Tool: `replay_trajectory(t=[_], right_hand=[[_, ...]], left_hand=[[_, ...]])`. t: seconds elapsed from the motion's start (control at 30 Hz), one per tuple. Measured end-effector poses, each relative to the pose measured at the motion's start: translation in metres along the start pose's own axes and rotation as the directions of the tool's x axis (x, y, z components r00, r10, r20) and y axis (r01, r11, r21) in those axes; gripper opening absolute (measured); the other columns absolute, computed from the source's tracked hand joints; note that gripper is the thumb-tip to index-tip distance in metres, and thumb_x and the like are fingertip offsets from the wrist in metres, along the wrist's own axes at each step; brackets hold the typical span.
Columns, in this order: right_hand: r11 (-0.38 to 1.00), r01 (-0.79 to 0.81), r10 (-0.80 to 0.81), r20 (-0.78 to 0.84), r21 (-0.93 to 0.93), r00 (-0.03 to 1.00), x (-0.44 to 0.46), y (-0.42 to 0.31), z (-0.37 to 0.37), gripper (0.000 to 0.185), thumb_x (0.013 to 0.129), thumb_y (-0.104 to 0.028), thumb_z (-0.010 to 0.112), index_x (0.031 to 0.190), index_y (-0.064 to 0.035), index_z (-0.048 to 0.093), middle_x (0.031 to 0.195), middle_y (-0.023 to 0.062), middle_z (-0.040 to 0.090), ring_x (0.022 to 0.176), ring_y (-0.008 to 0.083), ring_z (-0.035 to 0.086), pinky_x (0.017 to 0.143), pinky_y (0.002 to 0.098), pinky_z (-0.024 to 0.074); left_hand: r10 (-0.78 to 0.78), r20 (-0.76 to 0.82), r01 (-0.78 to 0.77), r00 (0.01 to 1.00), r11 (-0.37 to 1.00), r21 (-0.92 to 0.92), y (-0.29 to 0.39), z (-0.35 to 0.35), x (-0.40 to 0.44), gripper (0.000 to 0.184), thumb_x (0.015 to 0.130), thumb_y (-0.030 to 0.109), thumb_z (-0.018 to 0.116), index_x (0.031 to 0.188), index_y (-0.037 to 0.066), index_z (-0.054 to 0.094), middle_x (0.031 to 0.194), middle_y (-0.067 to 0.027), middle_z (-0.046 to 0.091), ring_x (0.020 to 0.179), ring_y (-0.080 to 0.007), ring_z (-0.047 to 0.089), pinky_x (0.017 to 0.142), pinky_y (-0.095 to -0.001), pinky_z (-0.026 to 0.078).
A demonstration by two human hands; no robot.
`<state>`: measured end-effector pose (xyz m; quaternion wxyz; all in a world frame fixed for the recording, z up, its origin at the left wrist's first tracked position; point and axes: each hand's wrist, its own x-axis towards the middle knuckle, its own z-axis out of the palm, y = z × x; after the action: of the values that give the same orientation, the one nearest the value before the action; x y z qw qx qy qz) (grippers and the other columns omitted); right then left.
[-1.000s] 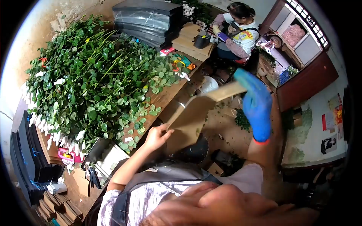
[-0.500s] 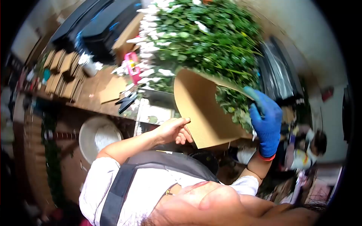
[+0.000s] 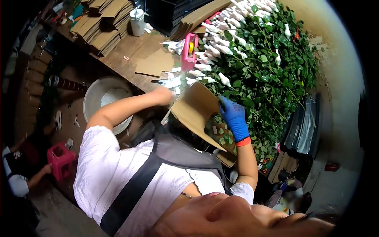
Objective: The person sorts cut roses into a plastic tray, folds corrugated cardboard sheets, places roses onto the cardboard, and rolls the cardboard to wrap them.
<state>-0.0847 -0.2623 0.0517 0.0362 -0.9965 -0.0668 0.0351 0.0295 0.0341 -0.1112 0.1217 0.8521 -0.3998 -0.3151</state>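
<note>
In the head view, my right hand (image 3: 233, 112), in a blue glove with a red cuff, grips the upper right edge of a bent brown cardboard sheet (image 3: 193, 104). My bare left hand (image 3: 162, 95) is at the table edge, left of the sheet and just below dark-bladed scissors (image 3: 160, 82). Its fingers are smeared and partly hidden, so I cannot tell whether they hold anything. A pink tape dispenser (image 3: 189, 53) with a yellow roll stands beyond the scissors. Beside it lies a big pile of leafy green stems (image 3: 264, 79), many with white-sleeved heads (image 3: 213, 51).
Stacked cardboard pieces (image 3: 104, 23) and a white canister (image 3: 137, 21) stand on the wooden table (image 3: 122, 53). A flat cardboard piece (image 3: 154, 63) lies nearby. A pale tub (image 3: 92, 94) is below the table. Another person's hand (image 3: 47, 169) touches a pink stool (image 3: 61, 160).
My left hand has left the cardboard's lower left corner and moved towards the scissors. My gloved right hand still holds the sheet, now lower and nearer my body. The view has shifted.
</note>
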Motion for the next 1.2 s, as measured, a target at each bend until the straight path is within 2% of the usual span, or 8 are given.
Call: replay_trajectory(t=[0.17,0.37,0.43,0.57,0.67,0.87,1.0,1.2], right_hand=[[0.999,-0.028,0.026,-0.088,-0.018,0.996,-0.005,-0.008,0.007,0.032,0.093,-0.025,0.059,0.124,-0.0200,0.057,0.091,0.0093,0.069,0.078,0.0297,0.068,0.067,0.0415,0.0543],[0.953,0.137,-0.031,-0.365,0.269,0.930,-0.009,-0.042,-0.034,0.046,0.087,-0.019,0.068,0.131,-0.0094,0.055,0.105,0.0150,0.069,0.092,0.0332,0.067,0.082,0.0393,0.0541],[0.751,-0.076,0.113,-0.014,0.656,0.993,-0.025,-0.042,-0.044,0.058,0.080,-0.023,0.075,0.132,-0.0074,0.054,0.114,0.0160,0.066,0.100,0.0337,0.065,0.088,0.0399,0.0520],[0.978,0.070,-0.016,-0.262,0.199,0.965,0.010,-0.031,0.005,0.061,0.079,-0.029,0.075,0.132,-0.0089,0.053,0.112,0.0142,0.067,0.100,0.0343,0.064,0.087,0.0426,0.0513],[0.961,-0.268,0.247,0.218,0.071,0.944,0.034,-0.012,0.061,0.059,0.082,-0.031,0.071,0.133,-0.0085,0.051,0.119,0.0165,0.063,0.104,0.0357,0.062,0.088,0.0427,0.0503],[0.988,0.125,-0.145,-0.242,-0.096,0.959,0.025,-0.051,-0.004,0.066,0.081,-0.034,0.072,0.136,-0.0055,0.049,0.125,0.0211,0.059,0.107,0.0374,0.061,0.089,0.0418,0.0507],[0.836,-0.045,-0.182,0.355,0.546,0.917,0.011,-0.106,-0.014,0.080,0.074,-0.044,0.078,0.140,-0.0107,0.047,0.124,0.0193,0.061,0.107,0.0337,0.063,0.094,0.0414,0.0491],[0.872,0.389,-0.475,0.323,0.297,0.819,0.068,-0.155,0.015,0.044,0.086,-0.041,0.066,0.123,-0.0195,0.060,0.100,0.0124,0.069,0.089,0.0302,0.067,0.077,0.0405,0.0533]], left_hand=[[0.559,-0.132,-0.559,0.818,0.828,0.047,0.046,0.026,0.048,0.065,0.086,0.055,0.057,0.120,0.000,0.058,0.124,-0.0214,0.058,0.111,-0.0372,0.058,0.095,-0.0474,0.046],[0.691,-0.230,-0.614,0.686,0.719,0.327,0.029,0.053,0.066,0.088,0.082,0.066,0.055,0.135,-0.004,0.045,0.152,-0.0229,0.032,0.140,-0.0371,0.030,0.116,-0.0517,0.021],[0.719,-0.300,-0.640,0.627,0.695,0.327,0.032,0.040,0.060,0.091,0.082,0.066,0.054,0.139,-0.004,0.041,0.152,-0.0226,0.032,0.141,-0.0366,0.030,0.116,-0.0509,0.021],[0.733,-0.357,-0.637,0.580,0.680,0.363,0.035,0.039,0.056,0.093,0.082,0.065,0.054,0.142,-0.004,0.037,0.153,-0.0214,0.032,0.143,-0.0346,0.029,0.117,-0.0493,0.020],[0.710,-0.352,-0.643,0.611,0.703,0.303,0.029,0.052,0.063,0.094,0.082,0.066,0.053,0.144,-0.003,0.036,0.154,-0.0201,0.032,0.143,-0.0333,0.029,0.118,-0.0482,0.018],[0.605,-0.157,-0.550,0.781,0.784,0.289,0.032,0.057,0.065,0.094,0.080,0.069,0.052,0.144,0.002,0.039,0.150,-0.0183,0.039,0.142,-0.0295,0.033,0.117,-0.0461,0.021],[0.660,-0.340,-0.601,0.670,0.751,0.275,0.023,0.072,0.076,0.095,0.077,0.070,0.055,0.144,0.004,0.041,0.149,-0.0154,0.041,0.141,-0.0277,0.036,0.117,-0.0474,0.021],[0.699,-0.405,-0.525,0.589,0.713,0.465,0.017,0.085,0.086,0.092,0.074,0.062,0.062,0.145,0.007,0.041,0.149,-0.0123,0.043,0.139,-0.0273,0.037,0.116,-0.0468,0.024]])
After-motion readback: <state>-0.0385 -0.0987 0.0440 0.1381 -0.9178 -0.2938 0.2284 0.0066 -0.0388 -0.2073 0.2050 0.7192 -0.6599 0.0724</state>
